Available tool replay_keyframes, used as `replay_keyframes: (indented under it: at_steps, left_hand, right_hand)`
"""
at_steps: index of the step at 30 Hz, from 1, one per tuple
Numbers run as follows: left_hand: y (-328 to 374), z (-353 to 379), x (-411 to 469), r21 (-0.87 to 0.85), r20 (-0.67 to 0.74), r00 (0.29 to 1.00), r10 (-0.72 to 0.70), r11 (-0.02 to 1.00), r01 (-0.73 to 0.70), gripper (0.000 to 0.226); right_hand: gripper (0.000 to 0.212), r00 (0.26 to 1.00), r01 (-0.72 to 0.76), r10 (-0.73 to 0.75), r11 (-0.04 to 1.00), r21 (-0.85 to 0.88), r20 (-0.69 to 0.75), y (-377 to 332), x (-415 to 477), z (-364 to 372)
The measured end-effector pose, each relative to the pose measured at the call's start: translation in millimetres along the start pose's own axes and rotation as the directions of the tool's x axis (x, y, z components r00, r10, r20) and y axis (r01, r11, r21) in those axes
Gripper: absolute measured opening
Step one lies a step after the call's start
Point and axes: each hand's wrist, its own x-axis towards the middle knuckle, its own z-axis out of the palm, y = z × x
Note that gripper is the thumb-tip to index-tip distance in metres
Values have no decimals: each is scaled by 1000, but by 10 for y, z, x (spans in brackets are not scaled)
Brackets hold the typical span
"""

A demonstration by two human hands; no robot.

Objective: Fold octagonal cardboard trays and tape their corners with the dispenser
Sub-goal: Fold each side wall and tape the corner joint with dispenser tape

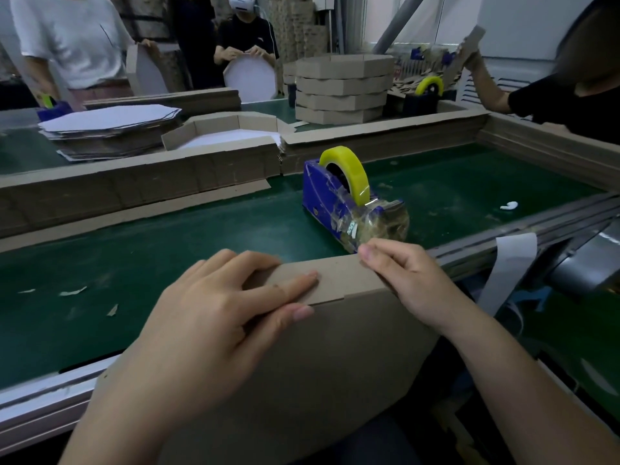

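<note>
While the tray (335,347) stands tilted up on its edge at the near side of the green table (167,246), its brown underside faces the person and one folded wall runs left to right along the top. The left hand (208,317) holds that wall in place, fingers laid over the top edge and thumb against the near face just below the seam. The right hand (409,280) is curled at the wall's right corner and pinches it between thumb and fingertips; whether a strip of tape is already under those fingers cannot be told. Just beyond that corner, nearly touching the right hand's fingertips, sits the blue dispenser (339,199). Its long axis runs from far left to near right, so the cutter end, wrapped in loose clear tape, points at the right hand, with the yellow roll (345,169) at the far end. The right hand is therefore much the nearer of the two, and the likely next move is a short reach forward for tape while the left hand keeps the corner closed. Farther off, beyond a low cardboard barrier, lie a half-folded tray (221,135), a pile of flat blanks (107,125) to the left, and a stack of finished trays (342,88) at the far side, where other people also handle cardboard.
</note>
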Motion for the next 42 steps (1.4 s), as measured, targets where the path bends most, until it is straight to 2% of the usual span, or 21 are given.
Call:
replay_keyframes:
  at_steps: [4, 6, 7, 9, 11, 12, 14, 15, 18, 22, 26, 30, 37, 42]
  left_hand:
    - [-19, 25, -11, 10, -23, 1000, 5, 1000, -5, 38]
    - [-24, 37, -10, 22, -33, 999, 15, 1000, -14, 38]
    - [-21, 41, -7, 31, -37, 999, 18, 999, -17, 38]
    - [-5, 46, 6, 38, -42, 999, 18, 999, -17, 38]
    - [12, 51, 19, 33, -47, 999, 17, 999, -16, 39]
    - [19, 54, 22, 29, -47, 999, 16, 999, -15, 39]
    - [34, 56, 21, 22, -43, 999, 11, 1000, -10, 39]
    - [41, 55, 18, 20, -43, 999, 7, 1000, -6, 39]
    - [64, 54, 12, 16, -43, 999, 2, 1000, -1, 39]
    - [79, 60, 5, 22, -53, 999, -3, 1000, 5, 39]
    - [85, 65, 9, 33, -58, 998, -2, 999, 4, 39]
    - [76, 66, 1, 36, -62, 998, -6, 999, 8, 39]
    - [62, 56, 0, 37, -57, 998, -9, 999, 11, 39]
    - [50, 55, 6, 22, -57, 998, -11, 1000, 13, 39]
  right_hand:
    - [52, 1000, -13, 14, 997, 75, -3, 88, -38, 56]
    - [39, 999, 21, -21, 1000, 19, -32, 73, -21, 26]
    - [30, 995, 60, -61, 998, -15, -84, 66, 17, -18]
    - [17, 949, 86, -100, 994, -60, -298, 55, 157, -169]
    - [12, 871, -39, -36, 989, -142, -490, 69, 377, -359]
    - [14, 862, -161, 41, 967, -197, -505, 81, 491, -442]
    - [26, 875, -382, 273, 896, -225, -400, 118, 680, -543]
    - [29, 870, -442, 368, 878, -186, -327, 124, 738, -554]
    - [26, 847, -498, 463, 863, -83, -261, 87, 796, -541]
    - [15, 834, -497, 463, 867, -43, -301, 6, 810, -548]
    - [20, 809, -499, 534, 845, 193, -244, -84, 825, -615]
    - [16, 748, -513, 607, 785, 347, -268, -117, 811, -622]
    - [25, 759, -305, 530, 803, 512, -379, 23, 721, -501]
    - [38, 799, -164, 406, 857, 489, -443, 158, 670, -421]
